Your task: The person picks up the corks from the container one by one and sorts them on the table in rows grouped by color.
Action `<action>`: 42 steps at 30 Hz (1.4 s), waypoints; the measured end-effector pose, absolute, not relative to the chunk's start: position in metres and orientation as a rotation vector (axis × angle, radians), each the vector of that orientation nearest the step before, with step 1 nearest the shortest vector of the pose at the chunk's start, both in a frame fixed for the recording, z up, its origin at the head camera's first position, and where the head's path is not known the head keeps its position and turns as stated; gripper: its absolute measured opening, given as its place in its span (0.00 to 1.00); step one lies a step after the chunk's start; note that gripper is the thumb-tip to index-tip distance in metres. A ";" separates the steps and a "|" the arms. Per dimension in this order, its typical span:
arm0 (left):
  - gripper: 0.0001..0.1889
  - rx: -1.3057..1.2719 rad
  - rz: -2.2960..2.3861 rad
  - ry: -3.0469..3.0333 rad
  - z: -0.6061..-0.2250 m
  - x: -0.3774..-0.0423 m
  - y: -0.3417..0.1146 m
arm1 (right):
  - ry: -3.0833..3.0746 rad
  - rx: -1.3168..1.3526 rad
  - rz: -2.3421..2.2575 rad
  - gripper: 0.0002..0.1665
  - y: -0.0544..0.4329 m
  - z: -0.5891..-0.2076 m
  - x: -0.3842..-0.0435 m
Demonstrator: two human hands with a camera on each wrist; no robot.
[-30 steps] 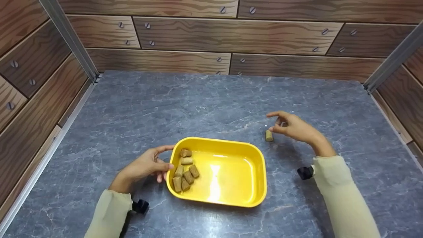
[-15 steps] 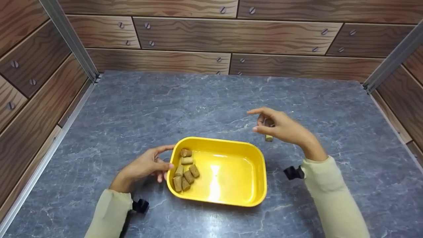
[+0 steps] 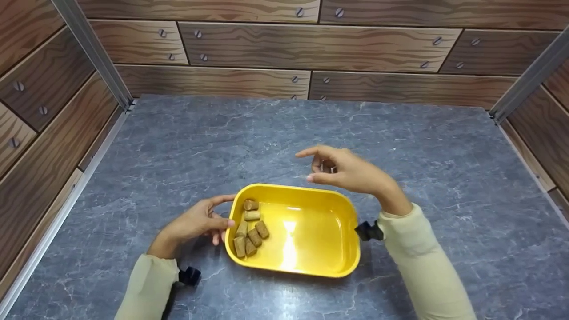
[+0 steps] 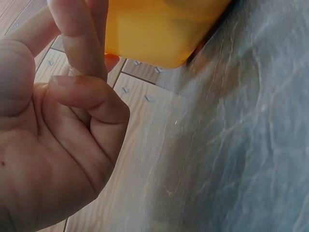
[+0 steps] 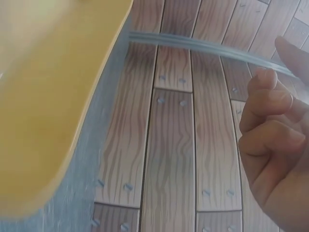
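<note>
A yellow plastic tub (image 3: 306,233) stands on the table, with several corks (image 3: 254,238) gathered at its left end. My left hand (image 3: 195,224) pinches the tub's left rim, thumb on top and fingers outside; the left wrist view shows the fingers against the yellow wall (image 4: 159,34). Above the tub's far edge hovers my right hand (image 3: 349,171), index finger stretched out, thumb apart from it and the other fingers loosely bent. Nothing shows in its grasp, and in the right wrist view the fingers (image 5: 270,116) hold nothing visible. The single cork outside the tub is hidden from view.
A grey marbled tabletop (image 3: 213,142) spreads around the tub. Wood-patterned walls (image 3: 284,46) close off the back and sides, with metal posts (image 3: 95,53) at the corners. A black wrist camera (image 3: 369,231) overlaps the tub's right rim.
My right hand has moved left from the loose cork toward the tub's far side, and that cork has gone out of sight behind it. My left hand and the tub stay nearly still.
</note>
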State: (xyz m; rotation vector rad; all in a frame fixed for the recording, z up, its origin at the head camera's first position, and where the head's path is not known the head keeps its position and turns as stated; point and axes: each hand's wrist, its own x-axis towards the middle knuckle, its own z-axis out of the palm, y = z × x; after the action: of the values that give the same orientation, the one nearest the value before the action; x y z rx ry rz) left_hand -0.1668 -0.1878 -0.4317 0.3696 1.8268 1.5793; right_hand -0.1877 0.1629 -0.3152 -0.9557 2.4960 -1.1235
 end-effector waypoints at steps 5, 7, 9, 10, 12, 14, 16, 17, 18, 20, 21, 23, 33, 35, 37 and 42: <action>0.41 0.387 1.583 1.825 -0.431 -0.167 -0.187 | 2.464 -0.978 -1.121 0.27 0.149 -0.313 -0.187; 0.41 0.384 1.586 1.823 -0.431 -0.167 -0.186 | 2.452 -0.993 -1.104 0.27 0.144 -0.313 -0.187; 0.41 0.380 1.589 1.824 -0.431 -0.167 -0.187 | 2.442 -1.005 -1.086 0.27 0.139 -0.313 -0.188; 0.40 0.377 1.591 1.824 -0.431 -0.166 -0.187 | 2.438 -1.010 -1.076 0.27 0.136 -0.313 -0.188; 0.40 0.374 1.592 1.824 -0.431 -0.166 -0.188 | 2.432 -1.018 -1.056 0.27 0.131 -0.314 -0.189; 0.40 0.374 1.595 1.821 -0.432 -0.166 -0.188 | 2.431 -1.018 -1.037 0.26 0.127 -0.315 -0.190; 0.40 0.384 1.598 1.817 -0.432 -0.166 -0.188 | 2.432 -1.017 -1.018 0.26 0.123 -0.316 -0.190; 0.41 0.386 1.599 1.815 -0.432 -0.166 -0.189 | 2.430 -1.016 -1.011 0.26 0.121 -0.316 -0.190; 0.41 0.389 1.601 1.814 -0.432 -0.167 -0.189 | 2.429 -1.016 -1.000 0.26 0.120 -0.316 -0.190; 0.41 0.393 1.601 1.814 -0.432 -0.167 -0.189 | 2.432 -1.013 -0.980 0.26 0.117 -0.318 -0.190; 0.41 0.398 1.600 1.816 -0.432 -0.167 -0.189 | 2.432 -1.009 -0.970 0.26 0.115 -0.319 -0.190; 0.40 0.391 1.597 1.813 -0.432 -0.167 -0.189 | 2.431 -0.999 -0.949 0.26 0.113 -0.321 -0.191; 0.40 0.372 1.594 1.808 -0.431 -0.167 -0.189 | 2.402 -0.971 -0.844 0.27 0.102 -0.343 -0.196; 0.40 0.373 1.591 1.814 -0.430 -0.167 -0.189 | 2.389 -0.975 -0.828 0.28 0.101 -0.348 -0.197; 0.40 0.378 1.588 1.819 -0.430 -0.167 -0.189 | 2.372 -0.974 -0.817 0.29 0.100 -0.352 -0.197; 0.40 0.370 1.586 1.821 -0.431 -0.166 -0.188 | 2.337 -0.945 -0.751 0.30 0.095 -0.363 -0.197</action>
State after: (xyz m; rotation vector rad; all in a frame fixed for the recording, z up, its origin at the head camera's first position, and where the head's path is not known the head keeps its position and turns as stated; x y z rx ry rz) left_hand -0.1661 -0.1878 -0.4306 0.3700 1.8215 1.5858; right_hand -0.1970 0.0948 -0.3629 -0.9453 2.3369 -0.7511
